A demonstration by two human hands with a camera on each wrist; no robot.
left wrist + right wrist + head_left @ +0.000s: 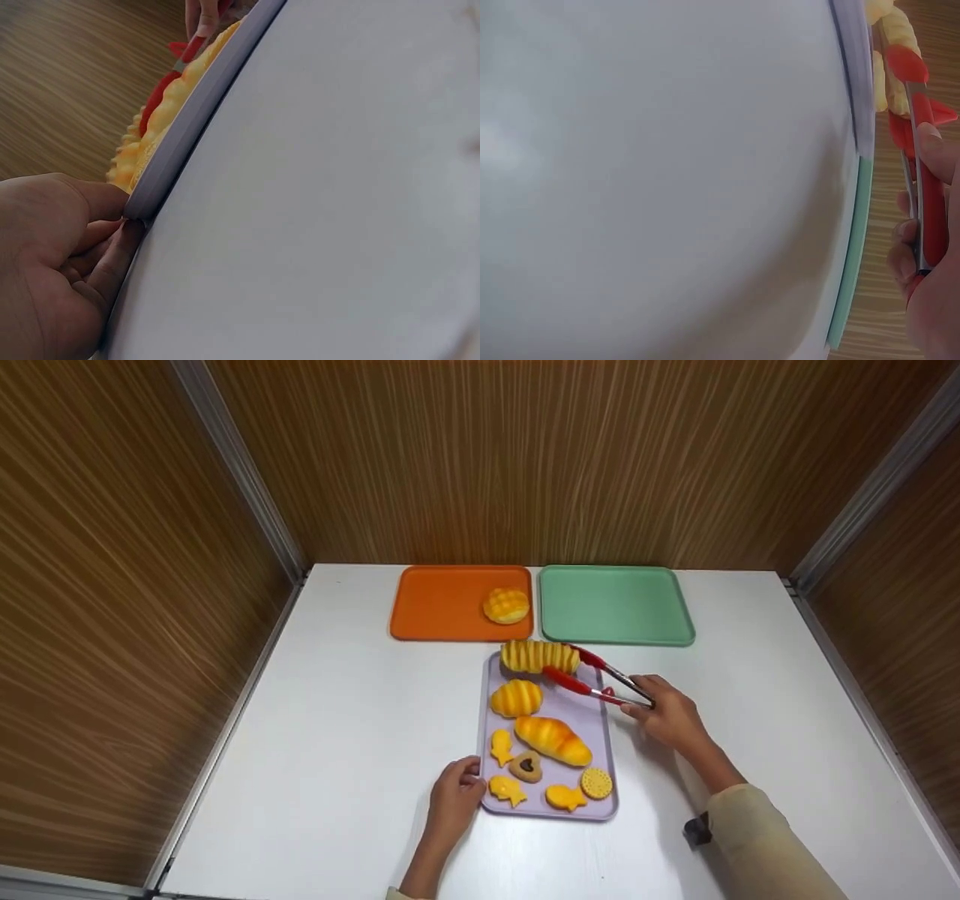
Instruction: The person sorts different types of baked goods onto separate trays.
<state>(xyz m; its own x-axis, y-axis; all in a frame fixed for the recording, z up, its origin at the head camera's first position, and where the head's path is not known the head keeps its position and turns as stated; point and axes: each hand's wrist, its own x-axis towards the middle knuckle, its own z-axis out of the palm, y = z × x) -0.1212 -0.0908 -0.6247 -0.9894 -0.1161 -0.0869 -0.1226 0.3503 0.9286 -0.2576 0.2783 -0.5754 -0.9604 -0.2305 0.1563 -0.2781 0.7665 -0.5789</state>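
Observation:
My right hand (669, 718) grips red-tipped metal tongs (568, 680). Their red ends lie on either side of a ridged, striped bread roll (534, 657) at the far end of a lilac tray (570, 712). In the right wrist view, thumb and fingers wrap the handles of the tongs (930, 187). With thumb and fingers, my left hand (454, 799) pinches the lilac tray's near left rim, seen closely in the left wrist view on the tray (161, 169). Nearer on this tray lie a smaller striped roll (516, 699) and a long bread (553, 740).
Fish-shaped cookies (507, 790), a heart cookie (526, 766) and a round cracker (596, 784) share the lilac tray's near half. Behind it stand an orange tray (442, 604) bearing a round bun (506, 606), and a green tray (615, 604). Wooden panels (525, 457) enclose the white table (337, 720).

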